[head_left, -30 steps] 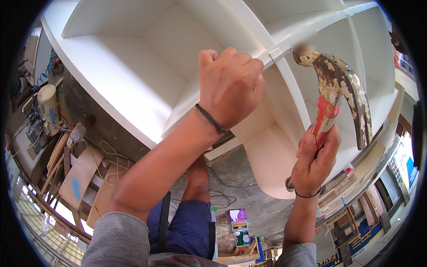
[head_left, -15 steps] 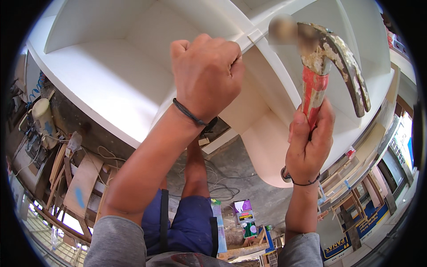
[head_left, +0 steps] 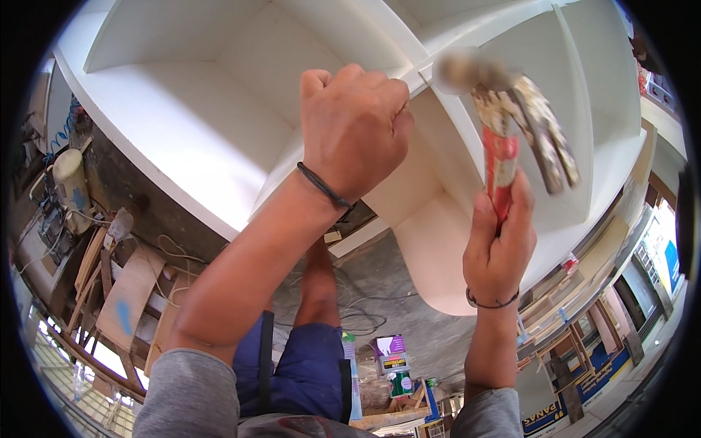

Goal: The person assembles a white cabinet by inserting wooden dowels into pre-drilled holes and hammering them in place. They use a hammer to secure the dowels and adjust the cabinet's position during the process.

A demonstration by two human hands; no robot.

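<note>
My right hand (head_left: 499, 248) is wrapped around the red, worn handle of a claw hammer (head_left: 501, 157). The hammer stands head up, its paint-flecked claw curving down to the right and its blurred striking end pointing left. To the left of it, my left hand (head_left: 355, 131) is closed in a fist against the edge of a white cabinet panel (head_left: 456, 109). Whatever the fist may hold is hidden behind the fingers. The striking end is close to the panel's upper end, a short way right of the fist; whether they touch, I cannot tell.
The white shelf unit (head_left: 168, 139) with open compartments fills the upper view. Scrap boards (head_left: 131, 292) and a cream-coloured cylinder (head_left: 71, 179) lie at left. Cables (head_left: 365, 319) cross the floor beside my leg. Small boxes and a green can (head_left: 400, 384) stand below; timber frames are at right.
The hammer has moved left and its claw has turned, with my right hand shifting slightly left. My left fist stays at the panel; the whole view has shifted a little.
</note>
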